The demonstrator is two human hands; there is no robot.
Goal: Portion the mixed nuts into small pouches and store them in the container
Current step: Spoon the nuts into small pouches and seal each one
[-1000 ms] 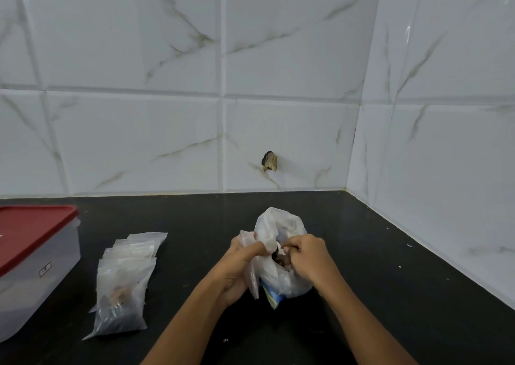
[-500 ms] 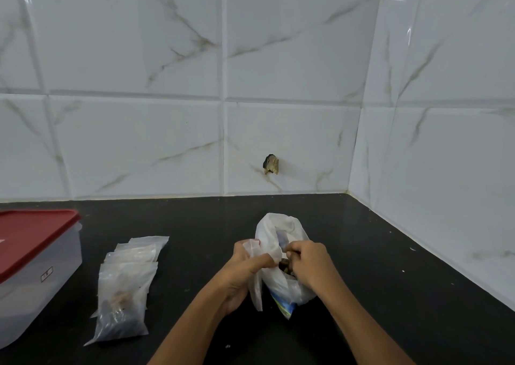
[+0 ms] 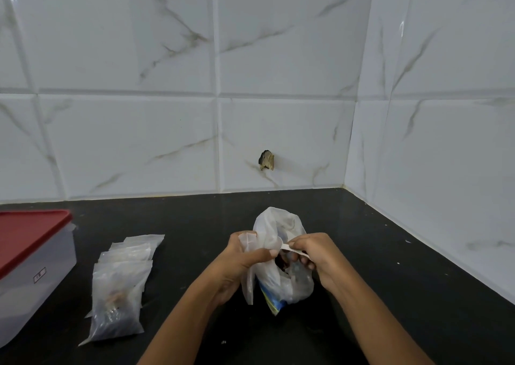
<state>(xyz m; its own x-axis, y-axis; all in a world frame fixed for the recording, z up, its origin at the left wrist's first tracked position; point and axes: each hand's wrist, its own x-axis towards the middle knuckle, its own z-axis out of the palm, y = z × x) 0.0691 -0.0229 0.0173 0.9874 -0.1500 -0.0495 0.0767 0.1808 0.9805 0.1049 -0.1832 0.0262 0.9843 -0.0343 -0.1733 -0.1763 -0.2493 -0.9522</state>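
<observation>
Black counter (image 3: 390, 267), crumpled translucent nut bag (image 3: 274, 231)

Left hand (image 3: 242, 264) and right hand (image 3: 313, 256) pinch closed, facing each other.

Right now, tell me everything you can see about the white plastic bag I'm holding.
The white plastic bag is thin, translucent and crumpled, standing on the black counter near the corner. Its mouth is being pulled open: the left hand grips one side, the right hand pinches the rim. Dark contents show through the opening, and a blue and yellow packet shows at its bottom.
</observation>
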